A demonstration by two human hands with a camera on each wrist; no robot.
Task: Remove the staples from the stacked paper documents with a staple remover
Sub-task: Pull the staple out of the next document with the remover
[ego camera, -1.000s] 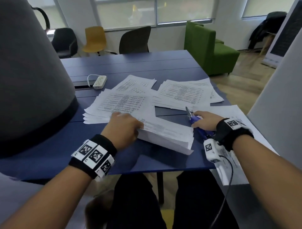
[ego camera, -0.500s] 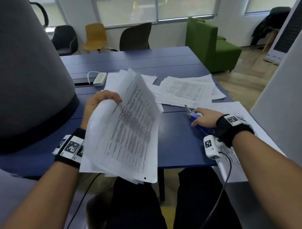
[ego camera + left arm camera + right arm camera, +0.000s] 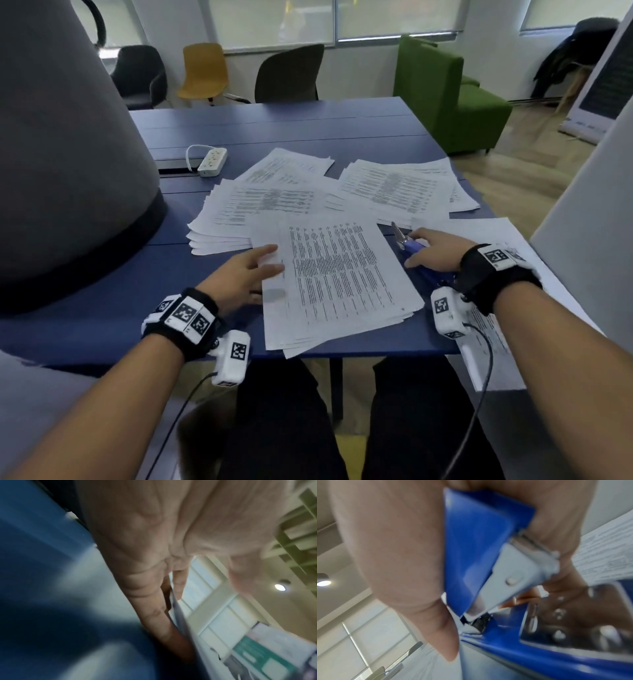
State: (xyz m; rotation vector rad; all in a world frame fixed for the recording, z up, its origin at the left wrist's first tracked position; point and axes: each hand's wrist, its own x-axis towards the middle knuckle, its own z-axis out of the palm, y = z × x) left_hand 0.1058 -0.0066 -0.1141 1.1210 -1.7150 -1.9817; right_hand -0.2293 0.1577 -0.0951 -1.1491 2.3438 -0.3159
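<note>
A stapled document (image 3: 342, 284) lies printed side up on the blue table (image 3: 102, 315), close to the front edge. My left hand (image 3: 270, 267) rests at its left edge with straight fingers touching the sheets. The left wrist view shows those fingers (image 3: 154, 601) stretched along the paper edge (image 3: 181, 616). To the right of the document, my right hand (image 3: 428, 251) grips a blue staple remover (image 3: 412, 246) whose metal tip points away from me. In the right wrist view the staple remover (image 3: 479, 540) fills the palm. No staple is visible.
More paper piles lie behind at the left (image 3: 239, 219) and right (image 3: 397, 188), and sheets (image 3: 489, 229) overhang the table's right side. A white power strip (image 3: 212, 161) sits at the back left. A large grey cone-shaped object (image 3: 68, 154) stands on the left.
My left hand lifted the document off the table, turned it over in the air and laid it flat in front of me. The right hand stayed put holding the staple remover.
</note>
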